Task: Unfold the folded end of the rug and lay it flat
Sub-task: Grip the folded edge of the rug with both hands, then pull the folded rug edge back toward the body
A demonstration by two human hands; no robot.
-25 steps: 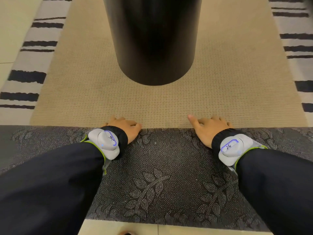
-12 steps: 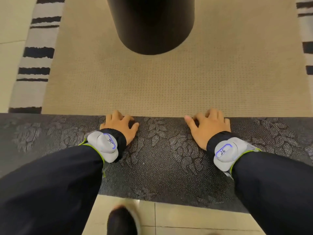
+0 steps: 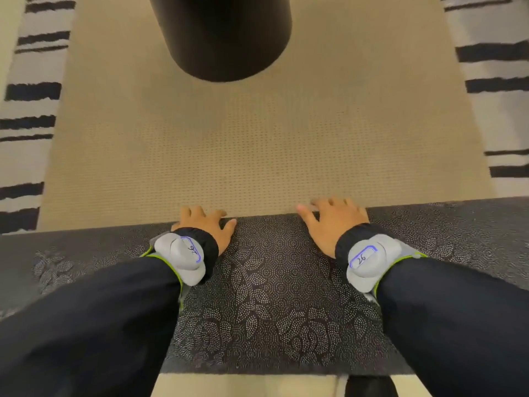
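Observation:
The rug's folded end (image 3: 257,144) lies turned over, showing its beige dotted backing. It rests on the white and black striped rug (image 3: 28,156), which shows at both sides. The near edge of the folded end meets a dark floral mat (image 3: 272,296). My left hand (image 3: 204,224) and my right hand (image 3: 333,222) sit side by side on that seam. Their fingers curl over the beige edge and the thumbs rest on the dark mat. Both wrists wear grey bands.
A wide black cylinder (image 3: 223,32) stands on the beige backing straight ahead, a short way beyond my hands. Pale floor tile (image 3: 243,385) shows at the near edge of the dark mat, with a dark shoe (image 3: 369,386) at the bottom right.
Half a second ago both hands lay flat on the dark mat; now the fingers reach over the seam onto the beige edge. The shoe at the bottom shifted from left to right.

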